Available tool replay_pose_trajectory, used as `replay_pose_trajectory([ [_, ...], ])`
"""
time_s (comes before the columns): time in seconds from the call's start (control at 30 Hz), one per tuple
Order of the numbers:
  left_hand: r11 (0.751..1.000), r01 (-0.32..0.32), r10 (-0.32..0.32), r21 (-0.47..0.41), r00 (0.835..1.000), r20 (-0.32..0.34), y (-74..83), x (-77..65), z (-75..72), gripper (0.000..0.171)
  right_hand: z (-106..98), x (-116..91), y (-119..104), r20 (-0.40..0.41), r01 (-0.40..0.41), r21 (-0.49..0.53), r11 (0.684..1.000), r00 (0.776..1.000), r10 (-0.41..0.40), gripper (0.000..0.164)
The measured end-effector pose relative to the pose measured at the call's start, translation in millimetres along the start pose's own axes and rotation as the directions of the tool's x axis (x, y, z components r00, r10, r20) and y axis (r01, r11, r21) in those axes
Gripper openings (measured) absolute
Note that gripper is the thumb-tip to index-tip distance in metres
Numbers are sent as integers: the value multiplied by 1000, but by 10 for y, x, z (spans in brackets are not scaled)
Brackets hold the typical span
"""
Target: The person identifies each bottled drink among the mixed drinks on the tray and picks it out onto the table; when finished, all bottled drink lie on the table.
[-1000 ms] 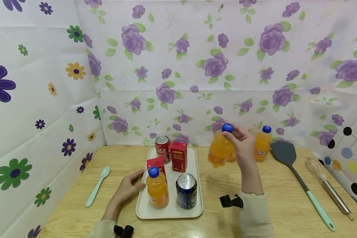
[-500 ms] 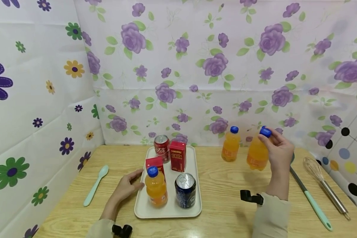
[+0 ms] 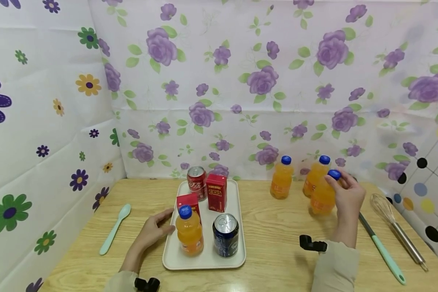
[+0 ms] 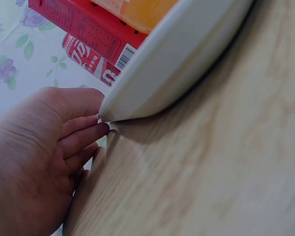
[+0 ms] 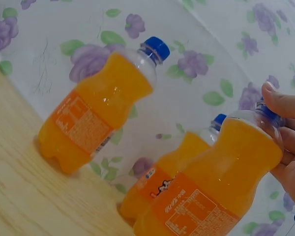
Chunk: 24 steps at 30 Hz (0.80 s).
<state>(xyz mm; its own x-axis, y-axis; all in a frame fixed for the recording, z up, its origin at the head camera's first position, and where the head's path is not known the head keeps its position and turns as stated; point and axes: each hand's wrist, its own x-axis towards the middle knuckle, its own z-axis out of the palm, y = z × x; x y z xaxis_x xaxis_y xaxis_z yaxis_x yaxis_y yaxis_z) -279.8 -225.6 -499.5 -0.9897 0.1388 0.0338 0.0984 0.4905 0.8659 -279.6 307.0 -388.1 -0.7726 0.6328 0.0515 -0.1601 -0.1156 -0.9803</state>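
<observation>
My right hand (image 3: 350,196) pinches the blue cap and neck of an orange soda bottle (image 3: 322,200), held upright low over the table or on it; I cannot tell which. Right behind it stands a second orange soda bottle (image 3: 314,174), partly hidden. A third orange soda bottle (image 3: 281,182) is upright to their left. My left hand (image 3: 151,232) touches the left rim of a cream tray (image 3: 208,263) with its fingertips, fingers relaxed. The tray carries an orange soda bottle (image 3: 190,235), a dark blue can (image 3: 226,239), a red can (image 3: 196,182) and two red drink cartons (image 3: 217,194).
At the left lies a pale green spoon (image 3: 114,229). On the right are a spatula (image 3: 383,249) with a green handle, its head hidden behind my right hand, and a metal whisk (image 3: 399,231). Flowered cloth (image 3: 237,134) hangs behind the wooden table (image 3: 270,247).
My right hand has carried the orange soda bottle rightwards, then down and slightly nearer, in front of another bottle. My left hand stays at the tray's rim.
</observation>
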Motion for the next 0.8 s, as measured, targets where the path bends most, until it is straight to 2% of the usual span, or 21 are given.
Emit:
replay_pose_trajectory([
  [0.17,1000,-1,1,-4,1000,8,8,-3,4,61,-92,51,92,-8,-14,-25,1000,1000,14,53],
  [0.33,1000,0,0,12,1000,-2,1,-19,-2,61,-130,89,132,-7,-54,24,998,998,54,52],
  [0.4,1000,2,-1,13,1000,-4,-5,-27,-8,60,-129,99,144,-2,-52,15,999,999,52,52],
  [0.6,1000,-6,6,14,1000,-3,-8,-41,-19,61,-128,96,196,-13,0,-23,1000,1000,0,50],
  [0.8,1000,-7,7,9,1000,-1,13,-17,-13,60,-133,110,238,-31,107,-49,993,994,-109,46],
])
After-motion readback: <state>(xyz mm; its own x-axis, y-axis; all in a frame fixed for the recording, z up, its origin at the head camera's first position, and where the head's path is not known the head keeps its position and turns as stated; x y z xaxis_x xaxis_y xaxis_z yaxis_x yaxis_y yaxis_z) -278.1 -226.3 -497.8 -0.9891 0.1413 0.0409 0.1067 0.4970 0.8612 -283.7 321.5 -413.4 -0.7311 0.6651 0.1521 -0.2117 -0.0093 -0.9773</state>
